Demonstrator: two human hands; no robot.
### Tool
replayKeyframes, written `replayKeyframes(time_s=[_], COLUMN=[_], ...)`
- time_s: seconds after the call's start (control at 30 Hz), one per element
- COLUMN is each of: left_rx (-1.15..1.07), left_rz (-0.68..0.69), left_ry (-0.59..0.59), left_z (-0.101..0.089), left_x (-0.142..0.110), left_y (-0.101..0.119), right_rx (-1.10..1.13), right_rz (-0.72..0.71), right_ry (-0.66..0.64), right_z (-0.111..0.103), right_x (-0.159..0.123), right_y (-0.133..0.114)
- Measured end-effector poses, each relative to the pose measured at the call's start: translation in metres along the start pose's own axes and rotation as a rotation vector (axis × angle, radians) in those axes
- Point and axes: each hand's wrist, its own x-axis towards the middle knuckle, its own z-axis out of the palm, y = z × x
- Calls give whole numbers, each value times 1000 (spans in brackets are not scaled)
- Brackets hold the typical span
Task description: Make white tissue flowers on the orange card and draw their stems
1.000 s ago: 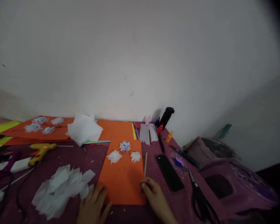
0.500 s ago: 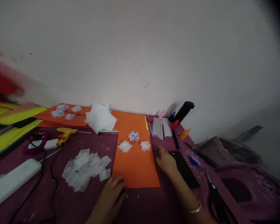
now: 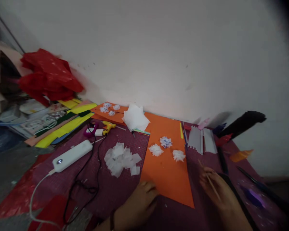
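Observation:
My left hand (image 3: 141,203) rests at the near left corner of an orange paper sheet (image 3: 167,184), fingers loosely bent and slightly apart, holding nothing. On that sheet sit two white tissue-paper flowers (image 3: 155,149) and one blue-speckled tissue flower (image 3: 166,142). Over the table right of the sheet, my right hand (image 3: 218,187) is closed on a thin wooden stick (image 3: 212,183), which slants across the fingers. Left of the sheet lies a loose pile of white tissue squares (image 3: 120,159).
A yellow glue gun (image 3: 108,127), its cord and a white power bank (image 3: 73,155) lie left. Behind are a white tissue stack (image 3: 136,119) and an orange sheet with speckled flowers (image 3: 100,111). Dark-handled scissors (image 3: 260,184) and an orange tube (image 3: 240,156) are right.
The view has swung left, bringing in the red plastic and the whole power bank. My right hand has turned, showing the stick across its fingers. My left hand stays by the sheet's corner.

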Motion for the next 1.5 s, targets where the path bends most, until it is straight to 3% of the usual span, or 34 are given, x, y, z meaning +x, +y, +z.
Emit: replayKeyframes(time_s=[0.17,0.3,0.4,0.5,0.6,0.7,0.83,0.93,1.13,1.23,1.33,1.5], left_rx=[31,264,395,373,153,-294,-854,-1027,-881,-827,-927,-984], left_rz=[-74,-259,-317,-298,-267,-290,-318,-306,-259,-249,-254,-284], left_ry=[303,521,452,347,417,416,262,144,61,90,81,79], left_z=[-30,-64,-82,-96,-113,-126,-118,-100,-72,-64,-54,-40], left_x=[-18,-17,-5,10,23,30,41,57,87,91,92,100], left_y=[-23,-60,-79,-81,-68,-49,-29,-15,2,-4,-9,-12], right_rx=[632,665,601,540,532,559,533,334,266,203,105,23], right_rz=[193,301,328,305,296,295,237,83,-81,-91,-119,-256], right_ry=[-90,-196,-299,-306,-292,-272,-289,-307,-544,-522,-453,-370], right_z=[29,41,42,40,40,42,63,92,133,138,140,142], right_x=[-14,-21,-25,-27,-25,-23,-28,-40,-54,-51,-46,-39], right_y=[-6,0,4,4,4,7,3,-14,-50,-48,-41,-38])
